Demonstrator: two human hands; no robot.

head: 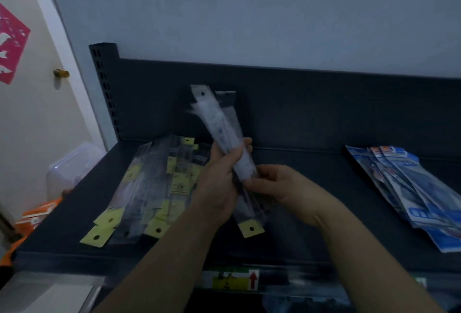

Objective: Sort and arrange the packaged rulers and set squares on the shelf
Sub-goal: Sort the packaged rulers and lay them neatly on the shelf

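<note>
Both hands meet over the shelf (pixel 311 188). The left hand's (pixel 219 183) fingers wrap a tilted bundle of packaged rulers (pixel 224 133), and the right hand (pixel 277 185) pinches its lower part. Slick sleeves may slip from the uneven bundle into the yellow-tagged pile (pixel 149 188) alongside.

Shelf (pixel 299 213): uniform dark charcoal, its corner upright (pixel 106 88) the same shade with a vertical row of darker slots; wall (pixel 249 13) behind is pale grey-blue. Ruler pile (pixel 149 188): clear sleeves over greyish contents, pale yellow header tabs (pixel 98 236) each with one black hole; held ruler packs (pixel 224 125) are clear to milky white, with a dark dot near the top and one yellow, black-holed tab at the lower end. Packets (pixel 411 188) at right: blue and white with small orange corners; shelf-edge label (pixel 232 280) yellow, green and white with a red arrow; door decoration (pixel 10 43) magenta with white cut-out shapes.
</note>
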